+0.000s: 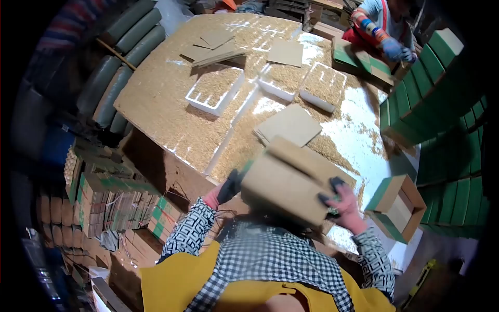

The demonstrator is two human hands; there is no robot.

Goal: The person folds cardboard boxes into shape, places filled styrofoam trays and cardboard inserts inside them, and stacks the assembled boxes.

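A brown cardboard box (pixel 283 187) with a raised flap is held between my two gloved hands, close to my checked apron. My left hand (pixel 224 191) presses on its left side, fingers against the cardboard. On the right side my right hand (pixel 343 204) grips the edge, fingers bent over it. Just beyond the box, flat cardboard sheets (pixel 293 125) lie on the grain-like material covering the table (pixel 156 99). An open green and brown box (pixel 397 208) stands to the right of my right hand.
White trays (pixel 215 112) of the loose material stand on the table, near more cardboard sheets (pixel 215 52). Stacked green boxes (pixel 426 88) rise at the right. Folded cartons (pixel 112 208) are piled at the left. Another person (pixel 382 36) works at the upper right.
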